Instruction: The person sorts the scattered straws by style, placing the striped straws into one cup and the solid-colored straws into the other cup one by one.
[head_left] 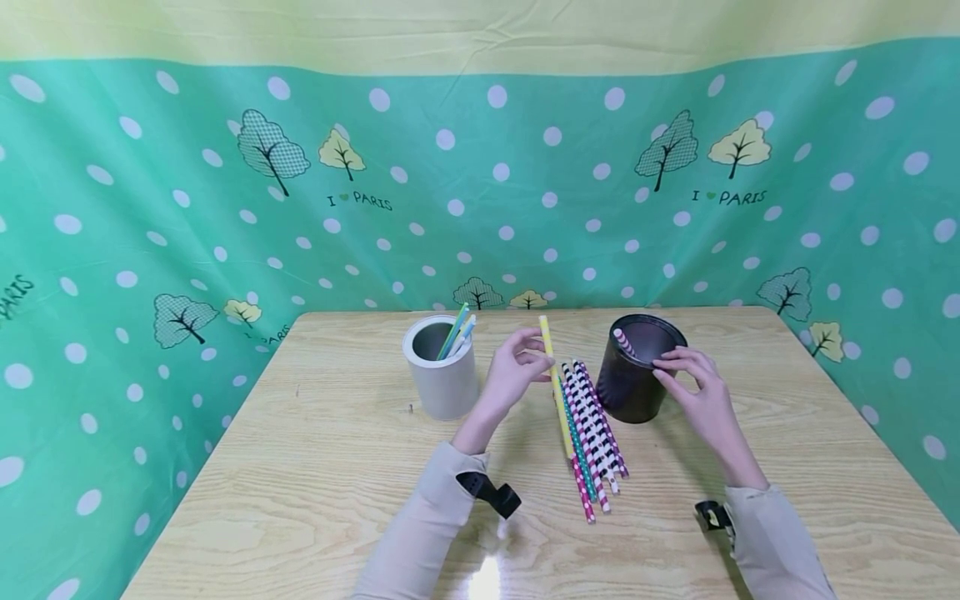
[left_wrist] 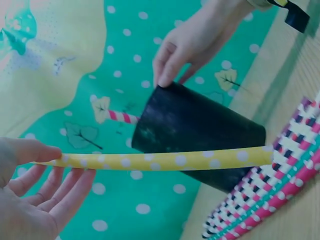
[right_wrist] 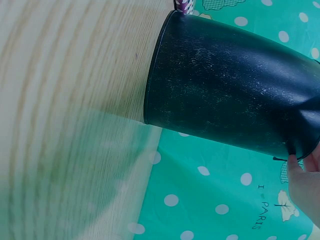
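Note:
A yellow straw with white dots (head_left: 558, 392) is pinched near its upper end by my left hand (head_left: 516, 371), with the thumb on one side and fingers on the other in the left wrist view. My right hand (head_left: 699, 400) grips the rim of the black cup (head_left: 633, 387) between thumb and fingers; in the right wrist view the thumb lies on the cup wall (right_wrist: 225, 85). A pink-striped straw (head_left: 622, 341) stands inside that cup. Between the hands several patterned straws (head_left: 597, 433) lie side by side on the table, below and right of the yellow one.
Left of my left hand stands a white cup (head_left: 442, 385) holding several blue and green straws (head_left: 456, 333). The wooden table (head_left: 300, 467) ends at a green dotted cloth (head_left: 420, 192) behind and at both sides.

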